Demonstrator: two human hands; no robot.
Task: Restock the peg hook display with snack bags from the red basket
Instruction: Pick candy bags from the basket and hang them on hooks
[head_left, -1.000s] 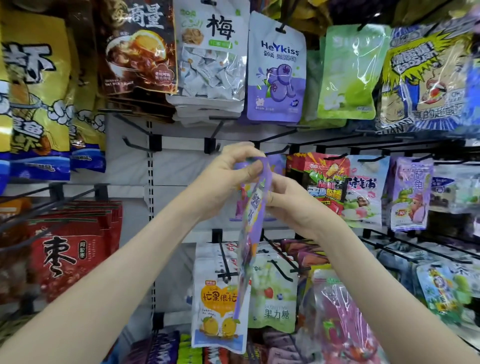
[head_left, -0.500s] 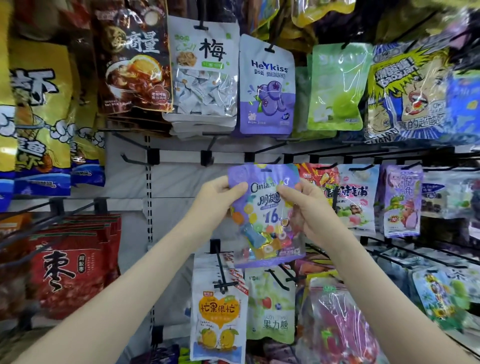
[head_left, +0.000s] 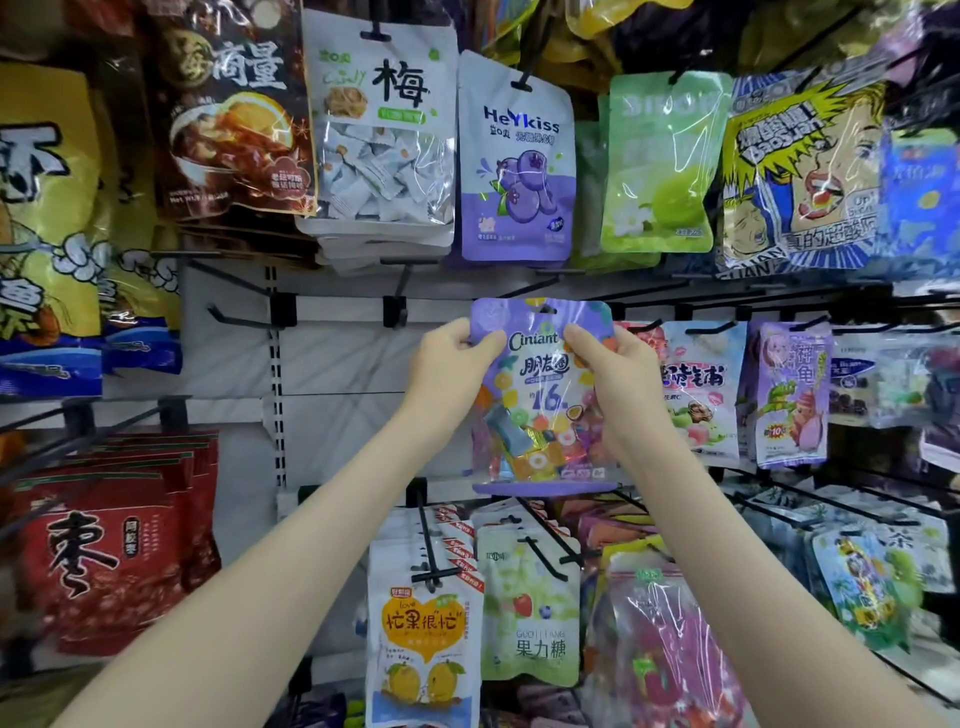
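A purple Ciniant candy bag with a clear window of wrapped sweets faces me at the middle row of the peg display. My left hand pinches its top left corner and my right hand pinches its top right. The bag's hang hole sits at the tip of a black peg hook; I cannot tell whether the hook passes through it. The red basket is out of view.
Two empty black hooks jut from the white back panel to the left. Hung bags crowd the rows above, right and below, among them a blueberry HeYkiss bag and a mango bag. Red date packs hang lower left.
The purple bag turned from edge-on to face me and rose toward the middle-row hook. Both hands moved up with it, and the view shifted slightly downward.
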